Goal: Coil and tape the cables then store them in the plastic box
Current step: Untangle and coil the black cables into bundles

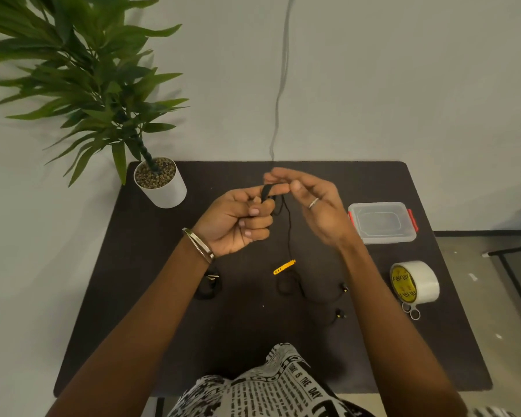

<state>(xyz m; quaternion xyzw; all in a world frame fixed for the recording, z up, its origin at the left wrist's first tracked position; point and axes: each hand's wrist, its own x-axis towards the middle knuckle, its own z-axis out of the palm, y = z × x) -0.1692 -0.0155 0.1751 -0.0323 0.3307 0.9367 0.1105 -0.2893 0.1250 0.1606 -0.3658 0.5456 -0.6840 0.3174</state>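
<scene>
While the left hand [238, 219] curls its fingers round a few wound loops of thin black cable [289, 233] above the dark table [163, 326], the right hand [313, 203] hovers just beside it, fingers loosely bent; whether its grip pinches the cable I cannot tell. Cable's loose end hangs down to the table, past a yellow strip [284, 267], ending in two earbuds [340, 314] near the right forearm. Plastic box [382, 222], lid on, red clips, sits at right; clear tape roll [415, 281] nearer, scissor handles [411, 311] poking out beside it. Second dark cable bundle [208, 285] lies under the left wrist. Potted plant [160, 182] at far-left corner.
</scene>
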